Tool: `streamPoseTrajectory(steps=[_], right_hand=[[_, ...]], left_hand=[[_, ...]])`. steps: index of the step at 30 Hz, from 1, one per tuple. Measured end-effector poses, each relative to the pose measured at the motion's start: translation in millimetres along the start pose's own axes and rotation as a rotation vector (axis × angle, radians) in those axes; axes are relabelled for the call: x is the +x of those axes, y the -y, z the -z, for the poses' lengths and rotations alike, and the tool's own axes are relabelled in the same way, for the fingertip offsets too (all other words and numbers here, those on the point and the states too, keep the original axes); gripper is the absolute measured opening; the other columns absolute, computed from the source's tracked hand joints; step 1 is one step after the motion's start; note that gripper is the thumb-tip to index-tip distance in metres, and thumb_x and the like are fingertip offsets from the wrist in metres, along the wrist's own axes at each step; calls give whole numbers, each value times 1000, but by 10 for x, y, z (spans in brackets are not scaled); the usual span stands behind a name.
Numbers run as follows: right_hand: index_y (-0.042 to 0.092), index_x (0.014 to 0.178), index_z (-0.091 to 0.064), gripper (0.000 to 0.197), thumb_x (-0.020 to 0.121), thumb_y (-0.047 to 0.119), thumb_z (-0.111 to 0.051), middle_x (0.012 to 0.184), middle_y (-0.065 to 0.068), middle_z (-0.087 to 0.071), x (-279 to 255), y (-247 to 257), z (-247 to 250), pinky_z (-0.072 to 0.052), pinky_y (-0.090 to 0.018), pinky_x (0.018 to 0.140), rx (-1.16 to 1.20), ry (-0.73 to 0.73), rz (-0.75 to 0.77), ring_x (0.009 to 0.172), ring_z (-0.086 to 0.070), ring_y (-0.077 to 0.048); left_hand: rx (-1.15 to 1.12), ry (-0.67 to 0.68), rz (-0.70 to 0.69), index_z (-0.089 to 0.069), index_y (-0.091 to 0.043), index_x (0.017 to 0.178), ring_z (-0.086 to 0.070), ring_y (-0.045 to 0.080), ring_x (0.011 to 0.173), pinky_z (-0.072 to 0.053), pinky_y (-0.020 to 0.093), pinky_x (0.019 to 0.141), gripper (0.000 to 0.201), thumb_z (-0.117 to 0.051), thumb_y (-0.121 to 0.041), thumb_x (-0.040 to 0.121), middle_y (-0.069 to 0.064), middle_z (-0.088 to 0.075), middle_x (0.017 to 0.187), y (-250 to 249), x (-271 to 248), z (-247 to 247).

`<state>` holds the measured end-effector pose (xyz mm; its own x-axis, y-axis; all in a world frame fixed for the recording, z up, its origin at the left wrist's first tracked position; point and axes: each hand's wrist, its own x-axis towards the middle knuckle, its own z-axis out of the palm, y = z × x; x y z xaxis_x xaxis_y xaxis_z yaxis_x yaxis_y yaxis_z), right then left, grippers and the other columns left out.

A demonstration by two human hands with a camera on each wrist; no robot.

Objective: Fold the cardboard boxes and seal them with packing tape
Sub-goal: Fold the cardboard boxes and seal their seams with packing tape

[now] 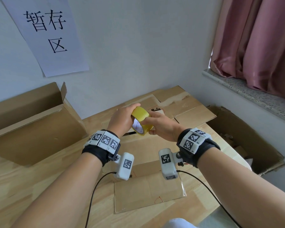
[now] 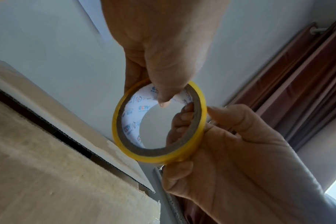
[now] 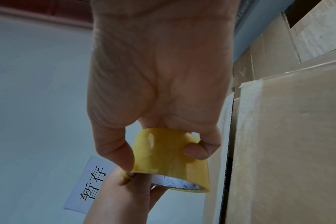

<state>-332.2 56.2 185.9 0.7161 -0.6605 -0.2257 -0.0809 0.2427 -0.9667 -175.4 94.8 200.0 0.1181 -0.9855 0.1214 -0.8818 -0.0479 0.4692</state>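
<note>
Both hands hold a yellow roll of packing tape (image 1: 141, 120) in the air above a cardboard box (image 1: 148, 190) on the wooden table. My left hand (image 1: 133, 115) grips the roll from the left, fingers over its top and thumb inside the white printed core (image 2: 132, 121). From the right, my right hand (image 1: 149, 125) pinches the roll's rim between thumb and fingers. In the right wrist view the thumb and a curled finger press the roll's yellow outer face (image 3: 172, 166). The box's top flaps (image 3: 287, 136) lie shut with a dark seam between them.
An open cardboard box (image 1: 31, 125) stands at the table's left. Flattened cardboard (image 1: 179, 104) lies at the back by the wall. Right of the table, a lower open box (image 1: 240, 134) holds scraps. A stone sill (image 1: 247, 89) and pink curtain (image 1: 262, 46) are at the right.
</note>
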Motion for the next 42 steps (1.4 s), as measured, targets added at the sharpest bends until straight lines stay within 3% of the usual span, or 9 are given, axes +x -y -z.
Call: streamPoseTrajectory(steps=[6,10,14,21,27,35,39,42], right_hand=[[15,103,-57,17,86,11,-55,87,-4,-55,-16,-2,0,-32,-26,65,17,4,0,75,-47,-15],[17,106,-58,29,77,21,-62,95,-7,-54,-14,11,-15,-33,-27,68,23,1,-12,82,-46,-18],[15,105,-55,19,88,9,-53,94,-8,-52,-21,18,-11,-32,-26,66,36,4,-1,75,-47,-15],[19,96,-55,21,76,13,-55,88,-4,-54,-34,23,-50,-32,-26,63,63,2,-4,71,-47,-13],[17,103,-55,15,89,12,-52,91,-5,-54,-35,16,-53,-32,-26,64,44,-16,-8,73,-47,-12],[18,93,-54,14,85,7,-50,94,-10,-51,-56,29,-78,-31,-26,61,72,-23,11,72,-45,-15],[18,97,-54,23,75,15,-54,95,-9,-53,-57,42,-85,-31,-26,62,94,-23,6,74,-47,-15],[18,105,-56,22,83,16,-58,97,-8,-53,-47,33,-83,-31,-25,62,92,-30,-5,76,-47,-14]], left_hand=[[15,13,6,-51,-29,134,-60,32,90,-43,32,70,55,-42,1,88,11,-65,106,-12,0,16],[63,17,-1,-48,-31,136,-60,31,89,-44,32,68,58,-42,0,88,11,-65,106,-15,15,33],[81,17,-13,-48,-30,137,-59,30,86,-41,31,65,59,-41,2,87,11,-65,103,-33,22,48],[83,15,-24,-48,-29,138,-59,29,91,-35,27,65,60,-40,3,88,11,-65,108,-48,9,74],[84,24,-25,-48,-29,136,-59,29,92,-41,29,67,56,-41,-1,89,11,-65,108,-58,-6,80],[72,23,-26,-50,-28,136,-60,30,94,-46,33,73,55,-43,-2,88,10,-66,109,-78,-3,120],[103,14,-28,-48,-29,138,-60,30,94,-44,32,71,57,-42,-1,89,11,-66,109,-81,14,114],[139,10,-24,-46,-31,138,-60,29,95,-46,33,72,57,-42,-1,90,10,-66,110,-67,24,105]])
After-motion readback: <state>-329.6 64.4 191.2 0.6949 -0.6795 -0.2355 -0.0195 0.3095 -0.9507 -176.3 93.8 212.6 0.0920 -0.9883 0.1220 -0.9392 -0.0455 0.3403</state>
